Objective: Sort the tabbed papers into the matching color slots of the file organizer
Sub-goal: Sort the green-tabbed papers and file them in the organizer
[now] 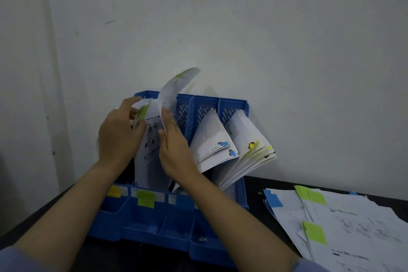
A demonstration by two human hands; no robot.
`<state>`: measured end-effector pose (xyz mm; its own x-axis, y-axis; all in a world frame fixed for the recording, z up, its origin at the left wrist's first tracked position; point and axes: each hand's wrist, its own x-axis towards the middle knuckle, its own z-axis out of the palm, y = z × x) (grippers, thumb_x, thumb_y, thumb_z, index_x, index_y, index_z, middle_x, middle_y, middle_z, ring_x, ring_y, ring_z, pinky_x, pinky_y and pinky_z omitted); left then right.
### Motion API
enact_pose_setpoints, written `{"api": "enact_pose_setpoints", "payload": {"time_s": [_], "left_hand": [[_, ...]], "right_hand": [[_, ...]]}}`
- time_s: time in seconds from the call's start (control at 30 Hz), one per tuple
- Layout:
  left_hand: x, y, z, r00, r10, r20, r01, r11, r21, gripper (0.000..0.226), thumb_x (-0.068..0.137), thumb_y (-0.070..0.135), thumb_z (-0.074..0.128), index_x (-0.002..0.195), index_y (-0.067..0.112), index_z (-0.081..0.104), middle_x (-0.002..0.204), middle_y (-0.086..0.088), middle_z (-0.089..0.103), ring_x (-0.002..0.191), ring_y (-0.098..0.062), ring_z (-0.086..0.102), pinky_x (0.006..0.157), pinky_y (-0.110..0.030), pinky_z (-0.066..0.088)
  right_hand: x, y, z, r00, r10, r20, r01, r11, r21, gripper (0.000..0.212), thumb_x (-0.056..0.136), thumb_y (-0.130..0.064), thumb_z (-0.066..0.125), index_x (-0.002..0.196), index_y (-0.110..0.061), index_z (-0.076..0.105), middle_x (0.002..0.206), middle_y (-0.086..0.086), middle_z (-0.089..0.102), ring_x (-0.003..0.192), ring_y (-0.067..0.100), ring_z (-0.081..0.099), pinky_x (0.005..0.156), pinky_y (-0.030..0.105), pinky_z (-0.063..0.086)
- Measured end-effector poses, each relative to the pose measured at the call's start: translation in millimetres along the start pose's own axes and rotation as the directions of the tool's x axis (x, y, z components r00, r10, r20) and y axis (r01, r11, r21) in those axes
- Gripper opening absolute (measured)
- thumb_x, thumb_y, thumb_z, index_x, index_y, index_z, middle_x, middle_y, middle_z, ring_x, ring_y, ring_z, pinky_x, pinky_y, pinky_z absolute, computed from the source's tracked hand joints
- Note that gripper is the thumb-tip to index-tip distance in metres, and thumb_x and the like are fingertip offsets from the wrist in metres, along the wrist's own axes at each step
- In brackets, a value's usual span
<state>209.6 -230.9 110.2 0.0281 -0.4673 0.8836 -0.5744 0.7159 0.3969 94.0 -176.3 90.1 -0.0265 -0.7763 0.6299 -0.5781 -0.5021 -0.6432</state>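
Note:
A blue file organizer (240, 196) stands against the wall, with yellow (114, 191) and green (145, 198) labels on its front slots. My left hand (117, 132) grips green-tabbed papers (148, 157) standing in the second slot. With straight fingers, my right hand (174, 150) presses on those sheets; one sheet (174, 88) curls upward, blurred. Blue-tabbed papers (212, 143) lean in the third slot, and yellow-marked papers (249, 146) lean in the fourth.
A loose pile of papers (344, 223) with green and blue tabs lies on the dark table to the right of the organizer. The organizer's low front tray (141, 227) has small compartments. A plain wall rises right behind.

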Motion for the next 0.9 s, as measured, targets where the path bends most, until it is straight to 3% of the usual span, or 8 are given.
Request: {"api": "enact_pose_setpoints", "payload": {"time_s": [0.07, 0.17, 0.33, 0.43, 0.53, 0.7, 0.8, 0.9], "left_hand": [[0.6, 0.6, -2.8, 1.000, -0.013, -0.010, 0.013, 1.000, -0.019, 0.031, 0.088, 0.022, 0.062, 0.118, 0.017, 0.058, 0.092, -0.012, 0.068, 0.078, -0.030, 0.063, 0.066, -0.041, 0.053], [2.2, -0.5, -5.5, 0.998, -0.027, -0.049, 0.024, 0.997, -0.068, 0.021, 0.087, 0.025, 0.063, 0.105, 0.014, 0.066, 0.089, -0.010, 0.070, 0.073, -0.022, 0.063, 0.063, -0.030, 0.048], [4.9, -8.4, -8.9, 0.996, -0.073, -0.045, 0.069, 0.993, -0.094, 0.019, 0.088, 0.025, 0.062, 0.101, 0.014, 0.070, 0.089, -0.006, 0.071, 0.072, -0.011, 0.059, 0.065, -0.021, 0.042], [5.2, -8.2, -9.9, 0.995, -0.069, -0.066, 0.062, 0.993, -0.101, 0.019, 0.089, 0.025, 0.060, 0.100, 0.013, 0.070, 0.089, -0.006, 0.072, 0.071, -0.012, 0.060, 0.061, -0.015, 0.040], [4.1, -6.3, -10.6, 0.995, -0.055, -0.088, 0.046, 0.993, -0.106, 0.020, 0.090, 0.020, 0.058, 0.107, 0.012, 0.066, 0.093, -0.009, 0.071, 0.074, -0.018, 0.063, 0.065, -0.024, 0.047], [0.9, -1.7, -15.8, 0.977, 0.210, 0.029, -0.210, 0.978, -0.002, 0.041, 0.084, -0.005, 0.055, 0.121, 0.012, 0.046, 0.120, -0.012, 0.055, 0.074, -0.025, 0.058, 0.053, -0.033, 0.048], [4.2, 1.2, -19.6, 0.928, 0.335, 0.167, -0.358, 0.923, 0.141, 0.041, 0.077, -0.015, 0.052, 0.110, 0.009, 0.056, 0.133, -0.016, 0.045, 0.074, -0.027, 0.054, 0.045, -0.027, 0.040], [5.1, 0.4, -20.3, 0.911, 0.340, 0.232, -0.375, 0.918, 0.127, 0.028, 0.079, 0.001, 0.048, 0.099, 0.006, 0.068, 0.135, -0.014, 0.046, 0.084, -0.031, 0.057, 0.053, -0.032, 0.048]], "right_hand": [[1.5, 2.0, 6.2, 0.995, 0.065, 0.080, -0.056, 0.992, -0.111, 0.053, 0.101, -0.010, 0.029, 0.150, -0.017, 0.009, 0.157, 0.012, 0.008, 0.145, 0.023, 0.009, 0.116, 0.034, 0.013], [-0.8, 6.6, 13.9, 0.969, 0.136, 0.206, -0.074, 0.956, -0.284, 0.065, 0.096, -0.001, 0.033, 0.150, -0.017, 0.001, 0.156, 0.017, 0.002, 0.143, 0.031, 0.008, 0.114, 0.043, 0.012], [-10.3, 22.0, 19.1, 0.891, 0.309, 0.332, -0.058, 0.803, -0.592, 0.079, 0.093, -0.008, 0.043, 0.148, -0.029, -0.010, 0.156, 0.017, 0.001, 0.139, 0.039, 0.016, 0.112, 0.053, 0.014], [-10.9, 28.3, 19.6, 0.856, 0.369, 0.361, -0.046, 0.752, -0.657, 0.078, 0.095, -0.013, 0.043, 0.148, -0.029, -0.011, 0.155, 0.020, 0.003, 0.137, 0.042, 0.020, 0.112, 0.053, 0.014], [-9.7, 29.4, 22.1, 0.845, 0.398, 0.357, -0.038, 0.711, -0.702, 0.077, 0.095, -0.017, 0.043, 0.148, -0.029, -0.011, 0.155, 0.018, 0.008, 0.137, 0.039, 0.020, 0.111, 0.058, 0.007], [-5.6, 29.2, 23.5, 0.822, 0.441, 0.360, -0.043, 0.679, -0.733, 0.077, 0.095, -0.019, 0.043, 0.147, -0.031, -0.014, 0.146, 0.020, 0.031, 0.131, 0.036, 0.032, 0.111, 0.058, 0.001], [-4.1, 28.5, 23.5, 0.796, 0.476, 0.375, -0.041, 0.661, -0.750, 0.083, 0.094, -0.024, 0.047, 0.146, -0.034, -0.017, 0.145, 0.017, 0.035, 0.131, 0.036, 0.034, 0.111, 0.057, 0.004], [-2.2, 26.9, 23.0, 0.798, 0.474, 0.373, -0.038, 0.657, -0.753, 0.083, 0.094, -0.027, 0.049, 0.146, -0.035, -0.015, 0.145, 0.014, 0.037, 0.128, 0.034, 0.038, 0.110, 0.055, 0.009]]}}
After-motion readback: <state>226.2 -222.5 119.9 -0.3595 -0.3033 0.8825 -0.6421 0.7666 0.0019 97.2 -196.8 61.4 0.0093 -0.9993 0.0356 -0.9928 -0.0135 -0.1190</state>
